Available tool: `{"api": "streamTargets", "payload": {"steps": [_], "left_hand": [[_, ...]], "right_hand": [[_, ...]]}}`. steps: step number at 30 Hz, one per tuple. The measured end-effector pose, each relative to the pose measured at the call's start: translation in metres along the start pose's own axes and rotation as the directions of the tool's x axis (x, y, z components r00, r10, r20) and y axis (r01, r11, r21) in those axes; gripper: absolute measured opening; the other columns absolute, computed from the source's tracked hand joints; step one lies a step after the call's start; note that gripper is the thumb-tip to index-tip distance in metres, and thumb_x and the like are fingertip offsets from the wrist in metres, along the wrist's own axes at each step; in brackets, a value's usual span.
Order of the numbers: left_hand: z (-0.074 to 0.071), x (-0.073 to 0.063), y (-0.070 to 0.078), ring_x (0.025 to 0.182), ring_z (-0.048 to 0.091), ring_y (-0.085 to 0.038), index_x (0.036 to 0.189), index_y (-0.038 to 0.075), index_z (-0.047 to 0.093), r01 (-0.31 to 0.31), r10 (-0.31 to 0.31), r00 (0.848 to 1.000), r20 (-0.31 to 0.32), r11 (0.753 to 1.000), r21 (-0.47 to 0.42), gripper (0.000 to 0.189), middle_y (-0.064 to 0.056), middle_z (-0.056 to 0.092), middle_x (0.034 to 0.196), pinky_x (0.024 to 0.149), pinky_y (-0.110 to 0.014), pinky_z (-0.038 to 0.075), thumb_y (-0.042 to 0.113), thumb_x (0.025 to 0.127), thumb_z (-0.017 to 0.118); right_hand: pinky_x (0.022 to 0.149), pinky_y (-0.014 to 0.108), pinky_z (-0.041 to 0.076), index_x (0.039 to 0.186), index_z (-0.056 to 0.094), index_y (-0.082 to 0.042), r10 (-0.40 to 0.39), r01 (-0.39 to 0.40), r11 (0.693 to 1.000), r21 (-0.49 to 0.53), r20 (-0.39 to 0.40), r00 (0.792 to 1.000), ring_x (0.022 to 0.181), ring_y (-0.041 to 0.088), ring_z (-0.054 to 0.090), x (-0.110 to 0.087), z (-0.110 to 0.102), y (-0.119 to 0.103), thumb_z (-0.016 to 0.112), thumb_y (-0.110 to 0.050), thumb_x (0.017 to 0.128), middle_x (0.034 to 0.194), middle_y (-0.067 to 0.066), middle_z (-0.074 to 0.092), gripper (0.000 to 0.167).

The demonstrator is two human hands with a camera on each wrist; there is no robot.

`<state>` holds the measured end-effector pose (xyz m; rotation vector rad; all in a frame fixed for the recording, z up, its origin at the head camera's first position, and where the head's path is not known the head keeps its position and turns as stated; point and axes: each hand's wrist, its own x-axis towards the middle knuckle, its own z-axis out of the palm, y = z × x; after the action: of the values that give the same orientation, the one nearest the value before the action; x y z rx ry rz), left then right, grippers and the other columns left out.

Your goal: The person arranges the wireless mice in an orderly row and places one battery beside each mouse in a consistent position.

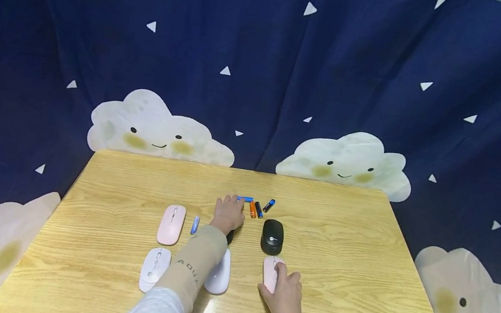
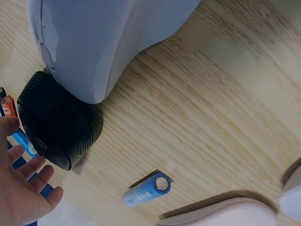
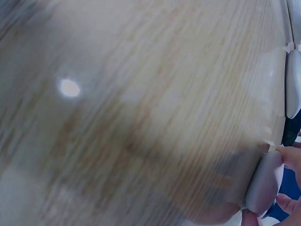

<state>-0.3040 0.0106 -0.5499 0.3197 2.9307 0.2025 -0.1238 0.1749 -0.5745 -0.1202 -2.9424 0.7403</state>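
My left hand [image 1: 229, 213] reaches over the far middle of the table, its fingertips by a blue battery [image 1: 246, 199]. In the left wrist view its fingers are loosely bent beside a black mouse [image 2: 59, 122], with nothing seen held in them. An orange battery [image 1: 253, 210] and two dark batteries with blue ends lie just right of that hand. Nearer the front, my right hand [image 1: 284, 298] grips a pink mouse [image 1: 269, 273], thumb on one side and fingers on the other. Right ahead of this mouse stands another black mouse [image 1: 273, 234].
A white mouse [image 1: 221, 274] lies right of my left forearm. To the forearm's left are a second pink mouse [image 1: 171, 225], a single light-blue battery [image 1: 195, 225] and a white mouse [image 1: 155, 265] overlapping another pale piece. A dark blue curtain [image 1: 267, 59] hangs behind the table.
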Motion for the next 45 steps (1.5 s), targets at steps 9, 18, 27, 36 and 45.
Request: {"api": "streamTargets", "payload": {"steps": [9, 18, 27, 36, 45], "left_hand": [[0.005, 0.003, 0.001, 0.126, 0.034, -0.025, 0.138, 0.015, 0.039, 0.012, -0.012, 0.999, 0.044, 1.000, 0.010, 0.050, -0.006, 0.039, 0.139, 0.101, -0.048, 0.029, 0.030, 0.092, 0.049], [0.008, 0.005, 0.006, 0.127, 0.034, -0.027, 0.138, 0.014, 0.040, 0.007, -0.007, 0.999, 0.052, 1.000, -0.008, 0.047, -0.007, 0.037, 0.141, 0.102, -0.049, 0.029, 0.023, 0.092, 0.048], [0.030, 0.020, 0.005, 0.114, 0.044, -0.028, 0.128, 0.013, 0.050, -0.016, 0.015, 0.999, -0.048, 1.000, -0.021, 0.037, -0.008, 0.046, 0.132, 0.090, -0.048, 0.038, 0.019, 0.091, 0.051], [0.012, -0.001, 0.015, 0.108, 0.048, -0.028, 0.123, 0.011, 0.054, -0.009, 0.006, 0.999, -0.040, 0.998, -0.060, 0.035, -0.009, 0.051, 0.122, 0.086, -0.045, 0.042, 0.021, 0.089, 0.056], [0.011, -0.001, 0.016, 0.108, 0.049, -0.033, 0.124, 0.008, 0.054, 0.007, -0.012, 1.000, -0.028, 0.988, -0.157, 0.036, -0.014, 0.050, 0.123, 0.089, -0.049, 0.040, 0.012, 0.088, 0.057]], "right_hand": [[0.049, 0.028, 0.032, 0.111, 0.049, -0.008, 0.008, -0.008, 1.000, 0.003, 0.003, 1.000, 0.067, 0.024, 0.044, 0.000, 0.000, -0.002, 0.079, -0.028, 0.067, 0.087, 0.019, 0.040, 0.057], [0.050, 0.028, 0.033, 0.113, 0.048, -0.008, 0.027, -0.027, 1.000, 0.005, 0.015, 1.000, 0.069, 0.024, 0.044, 0.000, 0.000, -0.002, 0.079, -0.030, 0.068, 0.089, 0.020, 0.040, 0.059], [0.050, 0.028, 0.033, 0.113, 0.049, -0.008, 0.016, -0.016, 1.000, 0.008, 0.006, 1.000, 0.069, 0.024, 0.045, 0.000, -0.001, -0.002, 0.079, -0.029, 0.067, 0.089, 0.020, 0.040, 0.058], [0.051, 0.028, 0.033, 0.113, 0.049, -0.009, 0.024, -0.024, 1.000, 0.008, 0.006, 1.000, 0.069, 0.025, 0.045, -0.001, -0.001, -0.002, 0.079, -0.029, 0.068, 0.090, 0.020, 0.040, 0.058], [0.050, 0.028, 0.033, 0.112, 0.049, -0.007, 0.001, -0.001, 1.000, 0.004, -0.004, 1.000, 0.068, 0.025, 0.045, -0.001, -0.001, -0.002, 0.079, -0.028, 0.067, 0.088, 0.021, 0.041, 0.057]]}}
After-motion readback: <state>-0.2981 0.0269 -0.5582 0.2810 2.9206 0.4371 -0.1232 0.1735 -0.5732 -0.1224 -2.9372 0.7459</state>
